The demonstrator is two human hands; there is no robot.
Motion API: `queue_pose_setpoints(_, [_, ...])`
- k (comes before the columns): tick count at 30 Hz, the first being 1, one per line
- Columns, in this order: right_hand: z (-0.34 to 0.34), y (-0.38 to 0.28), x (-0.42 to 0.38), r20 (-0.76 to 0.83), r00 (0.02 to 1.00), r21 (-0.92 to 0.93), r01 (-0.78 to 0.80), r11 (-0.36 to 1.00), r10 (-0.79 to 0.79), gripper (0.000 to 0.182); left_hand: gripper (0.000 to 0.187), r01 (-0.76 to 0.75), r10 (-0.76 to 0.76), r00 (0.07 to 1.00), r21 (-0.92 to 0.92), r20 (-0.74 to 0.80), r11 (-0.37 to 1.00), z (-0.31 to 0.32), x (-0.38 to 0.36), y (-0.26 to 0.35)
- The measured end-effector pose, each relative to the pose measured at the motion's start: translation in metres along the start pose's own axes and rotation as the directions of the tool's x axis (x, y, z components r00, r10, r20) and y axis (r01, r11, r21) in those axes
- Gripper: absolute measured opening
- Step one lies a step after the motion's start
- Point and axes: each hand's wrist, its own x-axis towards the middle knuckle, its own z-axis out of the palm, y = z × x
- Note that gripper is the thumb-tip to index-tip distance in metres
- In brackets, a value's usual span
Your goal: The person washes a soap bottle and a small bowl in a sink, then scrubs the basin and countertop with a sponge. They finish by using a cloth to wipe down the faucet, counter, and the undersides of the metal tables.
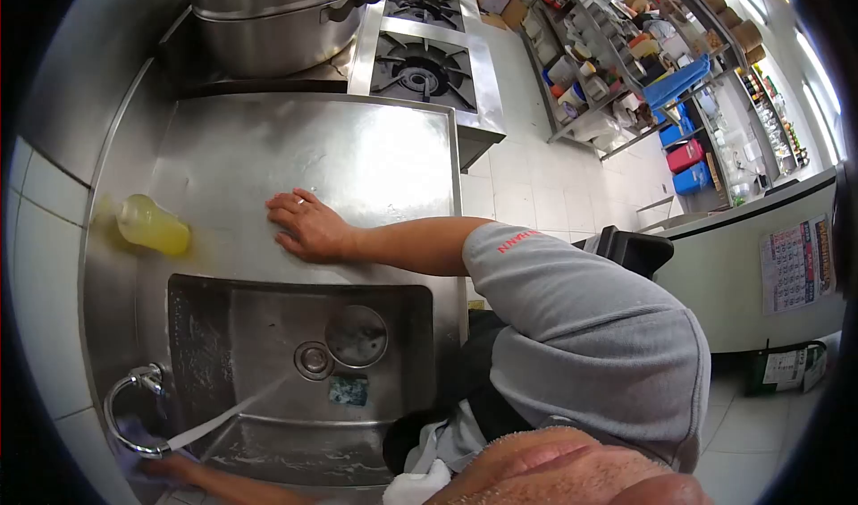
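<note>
On steel counter [295, 147] with bottle [152, 224], right fingers [284, 203] spread; left fingers [163, 469] by faucet [147, 377], I cannot tell.

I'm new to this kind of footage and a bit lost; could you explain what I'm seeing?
There is no robot here, just a person with bare hands, and the one picture comes from a camera on their head. The right hand rests on the metal counter, near a bottle of yellow liquid. The left hand is beside the running tap, by something purplish; blur hides whether it is held. In the sink lie a round metal piece and a green pad.
</note>
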Motion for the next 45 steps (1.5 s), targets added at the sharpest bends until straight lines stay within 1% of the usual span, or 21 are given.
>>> queue_pose_setpoints(2, [0.0, -0.001, -0.001, 0.011, 1.0, 0.003, -0.004, 1.0, 0.004, 0.037, 0.024, -0.22, 0.194, 0.975, 0.317, 0.111, 0.923, 0.011, 0.001, -0.024])
queue_pose_setpoints(3, [-0.001, 0.0, 0.001, 0.012, 1.0, 0.003, -0.007, 1.0, 0.007, 0.037, 0.024, -0.258, 0.2, 0.962, 0.377, 0.188, 0.889, 0.012, 0.0, -0.041])
queue_pose_setpoints(6, [0.003, 0.002, 0.0, -0.058, 0.997, -0.003, 0.044, 0.999, -0.044, 0.035, 0.026, -0.047, -0.053, 0.942, 0.289, 0.33, 0.956, 0.003, -0.021, -0.057])
queue_pose_setpoints(9, [0.006, 0.009, 0.0, 0.036, 0.999, 0.049, -0.022, 0.999, 0.021, 0.042, 0.027, 0.067, -0.16, 0.883, 0.218, 0.441, 0.974, -0.014, -0.033, -0.081])
queue_pose_setpoints(11, [0.018, 0.017, 0.0, 0.056, 0.998, -0.064, -0.016, 0.998, 0.019, 0.046, 0.028, 0.123, -0.193, 0.824, 0.163, 0.532, 0.979, -0.03, -0.034, -0.074])
queue_pose_setpoints(12, [0.041, 0.036, -0.009, -0.112, 0.975, -0.262, 0.157, 0.952, -0.192, 0.044, 0.029, 0.166, -0.232, 0.794, 0.167, 0.562, 0.972, -0.041, -0.041, -0.073])
queue_pose_setpoints(14, [0.047, 0.043, -0.008, -0.069, 0.995, -0.063, 0.063, 0.996, -0.067, 0.039, 0.03, 0.243, -0.315, 0.747, 0.201, 0.585, 0.949, -0.054, -0.045, -0.047])
queue_pose_setpoints(15, [0.037, 0.029, 0.0, -0.011, 1.0, -0.063, 0.02, 0.998, -0.021, 0.038, 0.031, 0.272, -0.363, 0.728, 0.241, 0.581, 0.932, -0.064, -0.052, -0.042])
queue_pose_setpoints(16, [0.037, 0.021, 0.002, -0.004, 0.996, 0.148, -0.086, 0.985, 0.087, 0.039, 0.031, 0.3, -0.41, 0.716, 0.283, 0.564, 0.911, -0.073, -0.061, -0.038])
queue_pose_setpoints(17, [0.031, 0.009, 0.005, -0.023, 1.0, 0.164, 0.009, 0.986, -0.005, 0.039, 0.032, 0.314, -0.445, 0.709, 0.32, 0.546, 0.894, -0.081, -0.067, -0.034])
queue_pose_setpoints(18, [0.031, 0.007, 0.01, -0.008, 1.0, 0.232, -0.009, 0.973, 0.011, 0.036, 0.033, 0.331, -0.479, 0.704, 0.354, 0.525, 0.875, -0.089, -0.071, -0.028])
queue_pose_setpoints(20, [0.021, 0.003, 0.014, -0.013, 0.97, -0.047, 0.24, 0.97, -0.241, 0.035, 0.034, 0.358, -0.521, 0.69, 0.389, 0.502, 0.849, -0.088, -0.079, -0.01])
queue_pose_setpoints(24, [0.02, 0.003, 0.007, -0.003, 0.974, -0.108, 0.224, 0.969, -0.226, 0.04, 0.037, 0.386, -0.556, 0.667, 0.408, 0.496, 0.827, -0.098, -0.099, 0.018])
queue_pose_setpoints(27, [0.026, 0.015, 0.008, 0.014, 0.979, -0.142, 0.203, 0.969, -0.203, 0.043, 0.037, 0.338, -0.501, 0.686, 0.38, 0.527, 0.861, -0.116, -0.157, 0.034])
queue_pose_setpoints(31, [0.024, 0.02, 0.005, 0.007, 0.973, -0.159, 0.23, 0.96, -0.232, 0.046, 0.028, 0.404, -0.499, 0.681, 0.294, 0.536, 0.866, -0.198, -0.192, 0.15])
queue_pose_setpoints(33, [0.019, 0.018, 0.003, 0.015, 0.971, -0.149, 0.239, 0.96, -0.239, 0.047, 0.029, 0.411, -0.516, 0.592, 0.319, 0.62, 0.854, -0.243, -0.221, 0.199])
queue_pose_setpoints(37, [0.018, 0.026, 0.001, 0.038, 0.966, -0.174, 0.259, 0.95, -0.257, 0.045, 0.025, 0.493, -0.617, 0.532, 0.38, 0.58, 0.783, -0.327, -0.285, 0.311])
queue_pose_setpoints(39, [0.025, 0.031, 0.003, 0.015, 0.958, -0.213, 0.282, 0.935, -0.286, 0.044, 0.026, 0.581, -0.681, 0.55, 0.363, 0.483, 0.728, -0.356, -0.305, 0.362])
queue_pose_setpoints(42, [0.036, 0.039, 0.004, -0.028, 0.957, -0.229, 0.275, 0.934, -0.289, 0.041, 0.032, 0.646, -0.801, 0.447, 0.475, 0.398, 0.597, -0.369, -0.299, 0.434])
queue_pose_setpoints(44, [0.032, 0.037, 0.002, -0.005, 0.961, -0.249, 0.268, 0.931, -0.277, 0.04, 0.034, 0.771, -0.879, 0.328, 0.439, 0.346, 0.461, -0.351, -0.287, 0.477])
queue_pose_setpoints(45, [0.027, 0.033, 0.0, 0.024, 0.962, -0.257, 0.27, 0.928, -0.273, 0.04, 0.033, 0.688, -0.797, 0.524, 0.401, 0.302, 0.604, -0.334, -0.287, 0.495])
